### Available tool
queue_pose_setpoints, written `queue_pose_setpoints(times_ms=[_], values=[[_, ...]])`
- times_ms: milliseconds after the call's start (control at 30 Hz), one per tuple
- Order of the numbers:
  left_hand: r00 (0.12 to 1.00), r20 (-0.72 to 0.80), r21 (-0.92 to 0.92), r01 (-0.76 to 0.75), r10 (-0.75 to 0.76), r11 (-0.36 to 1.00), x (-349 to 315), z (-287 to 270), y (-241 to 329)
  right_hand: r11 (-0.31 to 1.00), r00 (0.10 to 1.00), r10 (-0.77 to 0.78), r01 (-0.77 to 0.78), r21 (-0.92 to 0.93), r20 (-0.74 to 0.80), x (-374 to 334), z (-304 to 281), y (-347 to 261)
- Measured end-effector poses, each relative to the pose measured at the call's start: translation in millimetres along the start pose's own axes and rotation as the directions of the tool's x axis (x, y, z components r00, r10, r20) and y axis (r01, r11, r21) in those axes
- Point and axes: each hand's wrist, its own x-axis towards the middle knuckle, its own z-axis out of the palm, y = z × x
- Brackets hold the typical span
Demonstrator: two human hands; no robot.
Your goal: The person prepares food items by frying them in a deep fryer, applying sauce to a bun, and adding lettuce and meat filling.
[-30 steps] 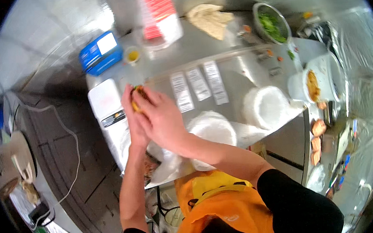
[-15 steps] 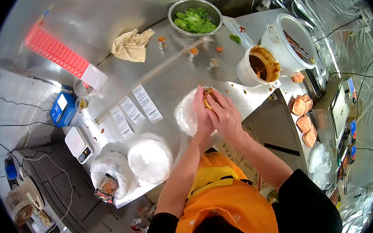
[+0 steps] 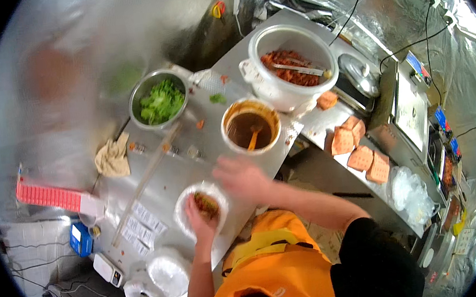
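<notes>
My left hand (image 3: pixel 199 220) curls around a piece of filled bread (image 3: pixel 207 205), its brown and reddish filling facing up. Beneath it is a round stack of thin white plastic (image 3: pixel 184 229) on the metal table. My right hand (image 3: pixel 243 178) is apart from the bread, over the table just in front of a white tub of brown sauce (image 3: pixel 226 136). Motion smears its fingers, so whether they hold anything cannot be seen. An orange-handled utensil (image 3: pixel 254 140) stands in the sauce.
Behind the tub stands a big white pot (image 3: pixel 267 91) of red chopped food with tongs (image 3: pixel 299 69). A steel bowl of lettuce (image 3: pixel 160 103) sits back left. Orange-brown bread squares (image 3: pixel 360 158) lie right. Paper slips (image 3: pixel 142 226), a cloth (image 3: pixel 113 157) and a scale (image 3: pixel 107 270) are left.
The view has swung to the right. My right hand has left the bread and moved toward the sauce tub. The left hand alone now holds the bread, its filling exposed.
</notes>
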Motion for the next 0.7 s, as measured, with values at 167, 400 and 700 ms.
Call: queue_pose_setpoints(times_ms=[167, 400, 700], values=[[1.0, 0.012, 0.2, 0.016, -0.019, 0.98, 6.8, 1.0, -1.1, 0.701, 0.794, 0.607, -0.545, -0.46, -0.015, 16.9, -150.2, 280.2], [0.989, -0.065, 0.254, 0.145, -0.133, 0.956, 2.7, -6.4, 20.2, 0.826, 0.694, 0.563, -0.465, -0.317, 0.449, 18.1, -170.2, 377.0], [0.943, -0.065, 0.158, 0.333, -0.326, 0.93, 10.7, -1.6, 42.4, 0.814, 0.718, 0.58, -0.506, -0.284, 0.384, 18.5, -172.3, 372.7]])
